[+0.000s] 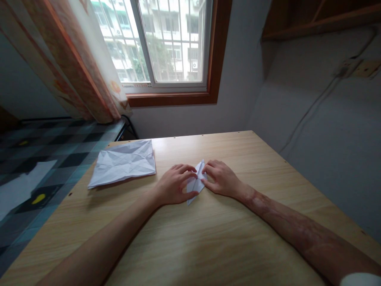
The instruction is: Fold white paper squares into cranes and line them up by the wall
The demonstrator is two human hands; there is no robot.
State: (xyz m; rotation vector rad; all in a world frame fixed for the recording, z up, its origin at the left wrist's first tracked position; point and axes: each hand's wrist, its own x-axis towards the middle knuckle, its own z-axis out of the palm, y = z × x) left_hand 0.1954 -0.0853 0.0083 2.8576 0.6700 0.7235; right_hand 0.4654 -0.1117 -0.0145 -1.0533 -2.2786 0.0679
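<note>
A small piece of folded white paper (195, 186), pointed at its top and bottom, lies on the wooden table between my hands. My left hand (177, 183) grips its left side, with the thumb along the lower edge and the fingers bent over the upper part. From the other side, my right hand (220, 177) pinches the right edge between thumb and curled fingers. Parts of the paper are covered by my fingertips.
Creased white sheets (126, 163) lie at the table's (190, 246) back left. A bed with a checked cover (98, 129) stands to the left, with white paper (26, 184) on it. Walls rise behind and to the right; a cable (309, 111) hangs on the right one.
</note>
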